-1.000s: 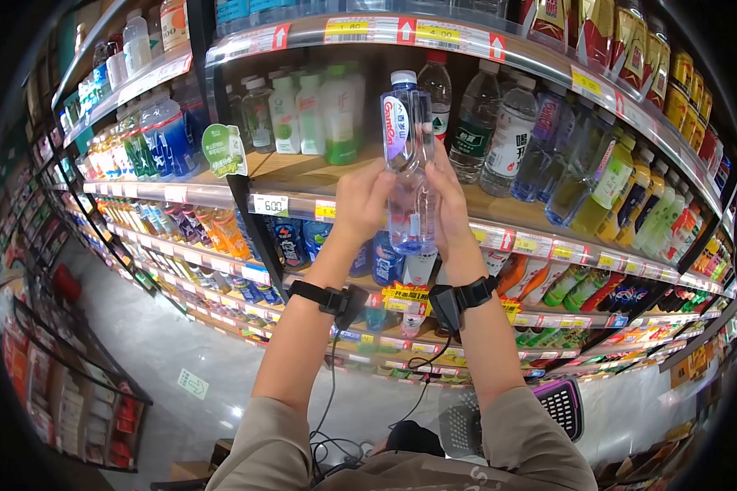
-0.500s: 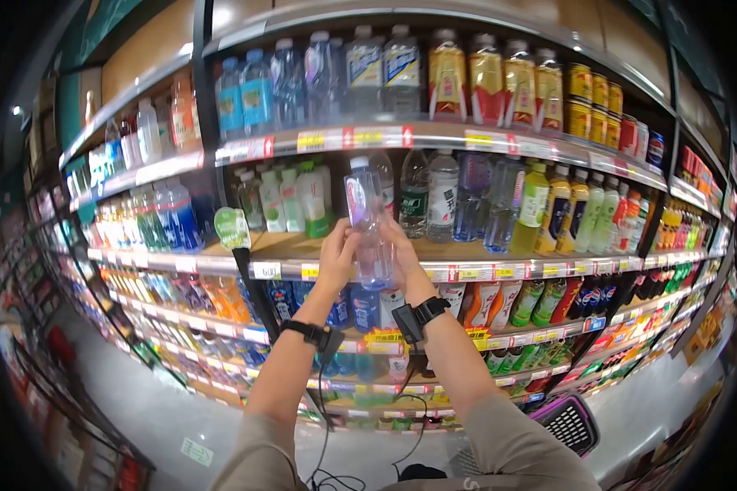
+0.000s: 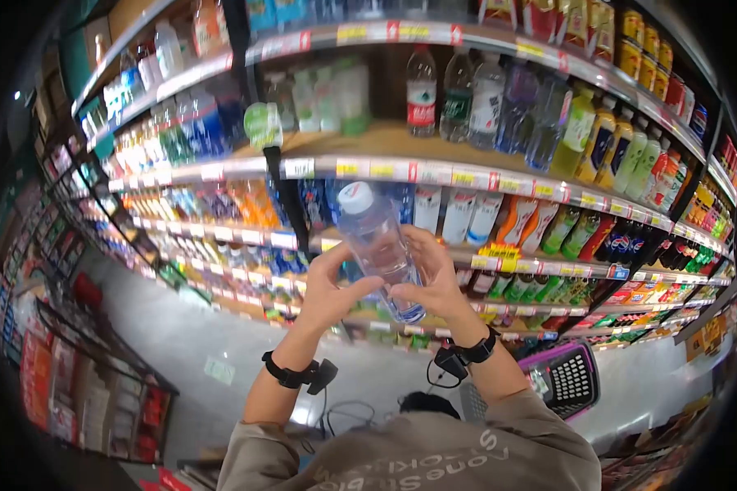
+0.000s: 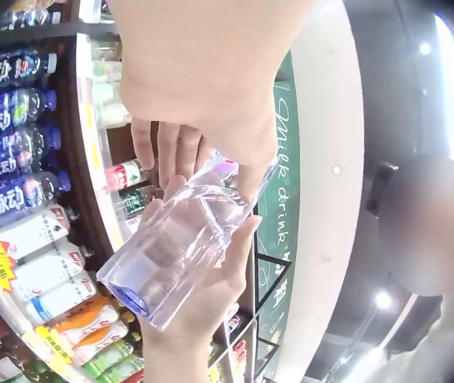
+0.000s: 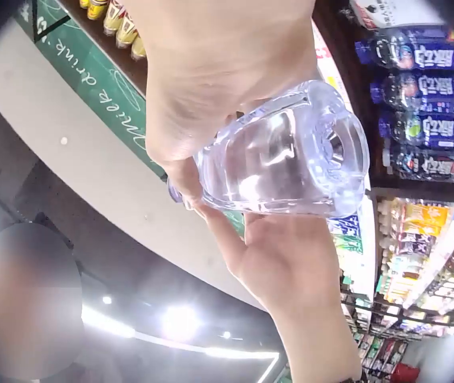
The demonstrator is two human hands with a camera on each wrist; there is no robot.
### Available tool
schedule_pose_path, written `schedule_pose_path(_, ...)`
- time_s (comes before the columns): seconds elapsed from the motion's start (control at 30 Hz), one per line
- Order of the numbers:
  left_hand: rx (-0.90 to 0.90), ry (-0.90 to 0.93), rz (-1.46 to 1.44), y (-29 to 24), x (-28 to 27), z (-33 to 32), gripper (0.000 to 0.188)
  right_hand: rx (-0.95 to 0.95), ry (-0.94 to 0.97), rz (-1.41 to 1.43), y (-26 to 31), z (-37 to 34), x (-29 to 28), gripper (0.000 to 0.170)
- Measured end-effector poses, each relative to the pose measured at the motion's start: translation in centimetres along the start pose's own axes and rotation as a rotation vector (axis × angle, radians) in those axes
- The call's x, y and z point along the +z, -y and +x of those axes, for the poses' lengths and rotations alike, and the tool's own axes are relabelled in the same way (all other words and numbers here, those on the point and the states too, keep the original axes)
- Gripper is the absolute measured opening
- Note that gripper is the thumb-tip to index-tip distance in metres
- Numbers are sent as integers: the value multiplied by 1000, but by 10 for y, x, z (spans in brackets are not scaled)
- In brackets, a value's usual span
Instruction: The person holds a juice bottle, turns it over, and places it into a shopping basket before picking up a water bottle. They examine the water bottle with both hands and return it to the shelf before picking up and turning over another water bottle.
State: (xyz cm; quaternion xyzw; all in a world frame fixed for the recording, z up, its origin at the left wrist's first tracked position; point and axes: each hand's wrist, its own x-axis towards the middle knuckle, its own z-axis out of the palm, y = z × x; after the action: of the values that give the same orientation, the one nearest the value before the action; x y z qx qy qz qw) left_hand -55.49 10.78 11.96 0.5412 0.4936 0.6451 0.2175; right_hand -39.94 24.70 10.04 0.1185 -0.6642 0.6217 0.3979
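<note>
Two hands on one bottle [image 3: 374,238]. Head: left hand [image 3: 327,286] and right hand [image 3: 438,274] grip it from either side, thumbs on the near face; it tilts, cap [image 3: 354,198] beyond the fingers. Shelf [image 3: 381,139] farther past the hands. Left wrist: base sticks out, nothing under it; smooth wall could slip if either grip slackens. Right wrist: bottle between both hands; uneven squeeze might twist it loose, drop to floor [image 3: 188,315] below.
</note>
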Motion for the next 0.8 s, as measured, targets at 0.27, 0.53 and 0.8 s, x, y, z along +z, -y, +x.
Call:
schedule_pose_path(0.27, 98, -54, 240, 15, -2, -105, 55, 119, 170, 77, -3, -74, 28, 57)
schedule_pose_path(0.53, 262, 106, 417, -11, 0, -142, 56, 69, 364, -259, 28, -84, 21, 52)
schedule_pose_path(0.8, 144, 99, 361, -2, 10, -168, 54, 144, 404, -223, 38, -90, 26, 42)
